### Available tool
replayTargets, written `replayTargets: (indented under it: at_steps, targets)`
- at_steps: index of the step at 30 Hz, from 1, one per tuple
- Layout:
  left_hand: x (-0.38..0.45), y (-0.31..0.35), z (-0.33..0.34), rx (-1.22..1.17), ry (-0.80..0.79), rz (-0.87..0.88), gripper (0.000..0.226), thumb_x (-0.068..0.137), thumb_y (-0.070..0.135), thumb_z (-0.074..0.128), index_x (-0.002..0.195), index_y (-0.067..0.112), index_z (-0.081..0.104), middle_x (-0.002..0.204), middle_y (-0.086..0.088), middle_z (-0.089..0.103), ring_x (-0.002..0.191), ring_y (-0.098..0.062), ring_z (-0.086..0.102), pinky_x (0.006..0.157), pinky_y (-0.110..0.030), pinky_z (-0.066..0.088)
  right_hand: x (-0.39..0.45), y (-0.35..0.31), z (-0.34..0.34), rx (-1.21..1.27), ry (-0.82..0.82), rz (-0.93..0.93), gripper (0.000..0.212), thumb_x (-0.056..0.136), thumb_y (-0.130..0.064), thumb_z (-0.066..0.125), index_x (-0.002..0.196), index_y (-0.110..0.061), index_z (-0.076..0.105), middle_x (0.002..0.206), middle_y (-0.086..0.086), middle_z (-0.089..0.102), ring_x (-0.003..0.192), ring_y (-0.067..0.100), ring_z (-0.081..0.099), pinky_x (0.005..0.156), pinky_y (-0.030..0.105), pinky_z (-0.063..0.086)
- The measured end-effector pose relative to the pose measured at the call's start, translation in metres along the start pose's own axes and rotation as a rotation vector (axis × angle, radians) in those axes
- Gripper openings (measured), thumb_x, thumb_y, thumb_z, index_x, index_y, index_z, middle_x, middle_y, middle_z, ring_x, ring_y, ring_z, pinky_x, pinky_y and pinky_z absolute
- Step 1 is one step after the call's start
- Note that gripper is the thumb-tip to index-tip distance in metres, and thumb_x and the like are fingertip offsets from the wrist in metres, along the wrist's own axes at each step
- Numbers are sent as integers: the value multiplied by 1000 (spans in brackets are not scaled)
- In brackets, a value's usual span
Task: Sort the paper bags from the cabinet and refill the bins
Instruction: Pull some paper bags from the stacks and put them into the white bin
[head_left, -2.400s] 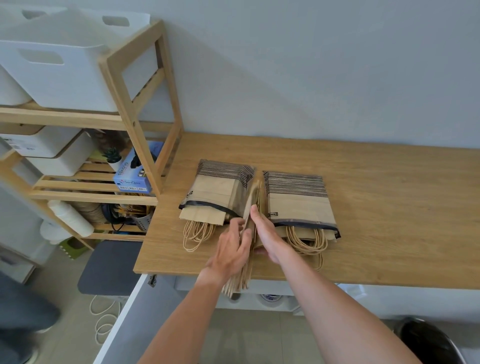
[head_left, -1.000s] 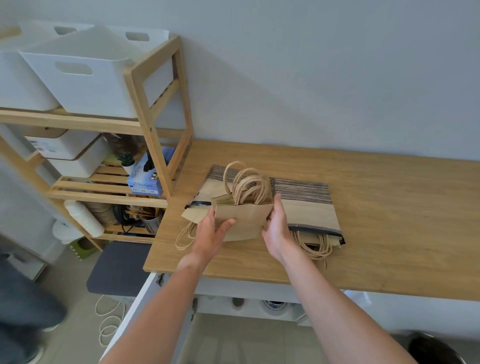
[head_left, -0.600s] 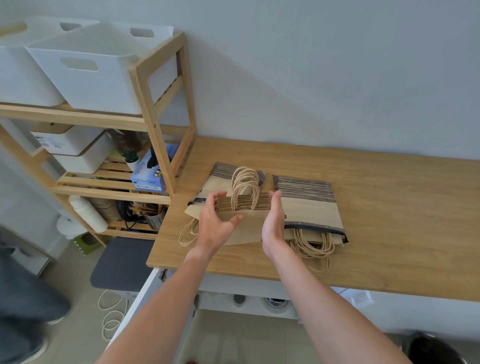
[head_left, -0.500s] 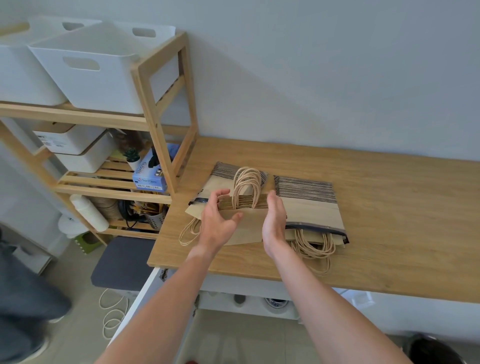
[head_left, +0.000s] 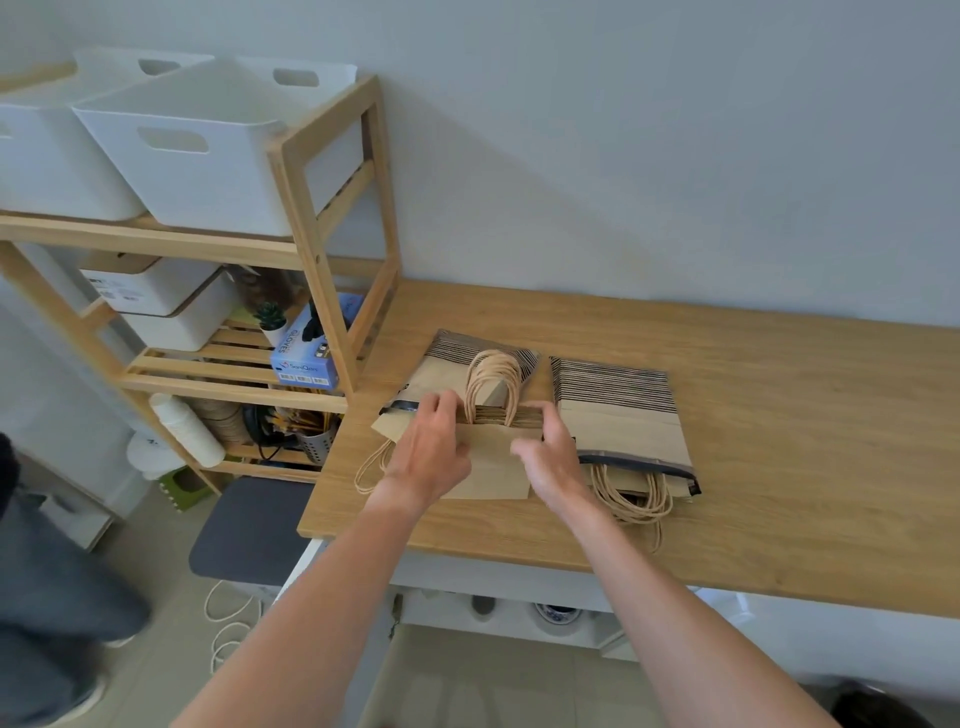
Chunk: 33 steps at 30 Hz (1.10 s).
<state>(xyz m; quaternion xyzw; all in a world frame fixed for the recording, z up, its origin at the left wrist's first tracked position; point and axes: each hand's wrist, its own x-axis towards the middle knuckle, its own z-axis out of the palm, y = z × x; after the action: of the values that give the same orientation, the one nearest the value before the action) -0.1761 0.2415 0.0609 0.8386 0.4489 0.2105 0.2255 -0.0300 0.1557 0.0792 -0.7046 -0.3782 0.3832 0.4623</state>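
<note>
A person's left hand (head_left: 434, 452) and right hand (head_left: 550, 457) flank a small bundle of plain paper bags (head_left: 493, 465) standing on the near part of a wooden counter (head_left: 779, 467), the two palms pressing its left and right ends with fingers spread rather than curled shut; whether either thumb pinches the paper cannot be told. The bundle's long axis runs left to right, squarely between the hands, and its twisted handles (head_left: 491, 387) rise from the top edge on the far side of the fingers. It sits partly over a flat striped-bag stack (head_left: 467, 358) on the left, while a second striped stack (head_left: 618, 415) lies flat just to the right, its handles trailing toward the near edge of the counter. Both hands are equally close to the bundle, so a lift would likely begin as a two-handed squeeze from the ends. Two white bins (head_left: 208, 156) wait on the top of a wooden shelf unit (head_left: 311, 223) to the far left, well apart from the bags and nearer the left hand; carrying the bundle there would mean a swing leftward and upward
</note>
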Motion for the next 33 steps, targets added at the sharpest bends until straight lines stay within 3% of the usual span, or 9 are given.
replayTargets:
  at_steps: [3, 6, 8, 11, 13, 15, 19, 27, 33]
  targets:
    - [7, 8, -19, 223, -189, -9, 30, 72, 11, 66, 101, 12, 56, 99, -4, 60, 90, -26, 60, 71, -35, 51, 3, -12, -12, -324, -59, -54, 31, 74, 10, 57, 96, -11, 62, 92, 4, 63, 77, 15, 59, 59, 22, 45]
    - [13, 17, -24, 330, -364, -48, 26, 72, 16, 64, 98, 12, 60, 98, -5, 64, 90, -26, 62, 71, -33, 52, 11, -30, -16, -576, -276, -61, 21, 74, 9, 59, 80, -11, 62, 74, 2, 61, 63, 13, 56, 47, 18, 42]
    - [13, 18, -20, 287, -390, -99, 26, 70, 16, 63, 96, 12, 62, 93, -4, 64, 84, -24, 64, 69, -35, 58, 11, -41, -17, -694, -378, -9, 18, 77, 6, 63, 87, -8, 61, 68, 2, 53, 55, 12, 49, 44, 19, 38]
    - [10, 20, -15, 188, -422, -143, 29, 65, 17, 66, 94, 14, 64, 90, -5, 67, 72, -20, 68, 57, -34, 61, 10, -50, -19, -840, -410, 8, 30, 79, -4, 71, 106, -10, 59, 77, 3, 54, 69, 20, 60, 58, 27, 49]
    - [9, 18, -11, 177, -444, -152, 32, 68, 17, 74, 98, 13, 67, 94, -5, 70, 78, -20, 71, 65, -38, 62, 11, -46, -21, -916, -417, -31, 35, 80, -8, 70, 112, -11, 57, 78, 1, 53, 79, 23, 61, 68, 32, 53]
    - [7, 17, -10, 172, -426, -144, 37, 71, 22, 80, 105, 15, 68, 100, -3, 71, 93, -20, 69, 80, -38, 59, 16, -38, -20, -880, -468, -56, 36, 82, -12, 71, 116, -9, 61, 90, 3, 61, 86, 22, 61, 73, 31, 54]
    - [17, 31, -23, 233, -373, -105, 39, 80, 31, 77, 114, 16, 64, 107, 0, 67, 103, -17, 63, 91, -33, 53, 32, -54, -32, -873, -520, -127, 39, 84, -18, 74, 121, -14, 66, 113, 5, 67, 101, 21, 62, 86, 29, 53]
    - [106, 97, -124, 227, -70, 19, 31, 80, 25, 77, 109, 17, 69, 98, -2, 68, 93, -20, 62, 84, -33, 53, 74, -188, -77, -794, -291, -354, 30, 80, -8, 76, 108, -14, 68, 100, 8, 69, 83, 27, 70, 68, 44, 63]
    - [166, 105, -225, 381, 173, 145, 16, 84, 19, 65, 98, 13, 67, 94, -9, 68, 93, -28, 62, 75, -39, 51, 106, -285, -60, -802, -209, -594, 21, 85, -15, 69, 104, -8, 65, 100, 12, 69, 89, 27, 59, 69, 32, 47]
